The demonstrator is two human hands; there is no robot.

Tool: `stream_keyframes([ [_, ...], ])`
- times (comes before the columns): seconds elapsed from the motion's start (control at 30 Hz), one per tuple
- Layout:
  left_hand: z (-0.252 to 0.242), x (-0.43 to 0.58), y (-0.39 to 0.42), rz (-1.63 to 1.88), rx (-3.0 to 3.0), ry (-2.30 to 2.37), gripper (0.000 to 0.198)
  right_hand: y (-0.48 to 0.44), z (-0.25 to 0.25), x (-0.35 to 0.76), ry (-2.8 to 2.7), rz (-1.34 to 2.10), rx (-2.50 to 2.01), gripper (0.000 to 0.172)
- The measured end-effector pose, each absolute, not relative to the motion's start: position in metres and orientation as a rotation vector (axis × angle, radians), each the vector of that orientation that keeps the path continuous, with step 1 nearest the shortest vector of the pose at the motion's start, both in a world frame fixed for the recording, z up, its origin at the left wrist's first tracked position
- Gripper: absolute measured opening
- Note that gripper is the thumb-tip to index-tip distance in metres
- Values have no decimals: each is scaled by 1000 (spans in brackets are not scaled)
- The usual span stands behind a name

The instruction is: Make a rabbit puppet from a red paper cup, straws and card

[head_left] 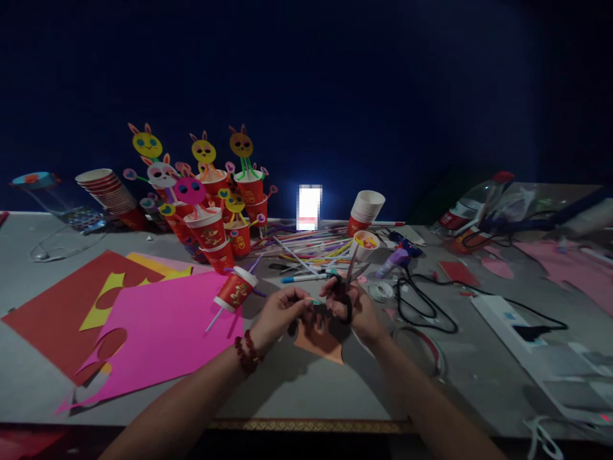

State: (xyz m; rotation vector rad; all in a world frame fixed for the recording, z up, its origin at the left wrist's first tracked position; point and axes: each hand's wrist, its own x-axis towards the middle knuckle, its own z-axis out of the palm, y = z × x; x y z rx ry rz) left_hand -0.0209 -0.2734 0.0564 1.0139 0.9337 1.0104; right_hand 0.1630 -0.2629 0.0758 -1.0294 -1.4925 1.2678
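Note:
My left hand, with a dark red bead bracelet at its wrist, pinches a small piece of paper, pale orange and greenish. In my right hand is a pair of dark-handled scissors, blades pointing up and away from the paper. The fingertips of both hands are close together but apart. Beneath them on the table lies an orange paper scrap with cut-out curved edges. A red paper cup with a white stick lies tipped left of my left hand.
Rabbit-faced cup figures stand at the back left, behind pink paper. Pipe cleaners and a cup of paper bits lie ahead. A black cable, a tape roll and a power strip are on the right.

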Motion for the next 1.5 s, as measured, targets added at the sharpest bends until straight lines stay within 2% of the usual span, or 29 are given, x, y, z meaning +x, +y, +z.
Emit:
stream_keyframes([
  [0.17, 58, -21, -274, 1016, 1004, 951, 34, -265, 73, 156, -1479, 1284, -1053, 21],
  [0.37, 56, -20, -275, 1011, 1017, 952, 32, -261, 66, 155, -1475, 1202, -1121, 15],
  [0.53, 59, -23, -276, 961, 1018, 904, 25, -260, 57, 159, -1495, 1176, -1098, 15],
  [0.7, 61, -26, -274, 999, 1022, 951, 30, -261, 60, 163, -1546, 1190, -1097, 15],
  [0.83, 60, -23, -275, 957, 1215, 953, 27, -263, 64, 161, -1621, 1152, -1090, 14],
  [0.97, 59, -21, -276, 989, 1268, 988, 27, -263, 63, 159, -1565, 1251, -1143, 19],
  [1.27, 66, -30, -270, 1328, 1117, 1003, 20, -270, 56, 153, -1626, 1624, -1201, 39],
  [1.5, 64, -29, -271, 1371, 1094, 982, 16, -275, 50, 146, -1575, 1845, -1162, 49],
])
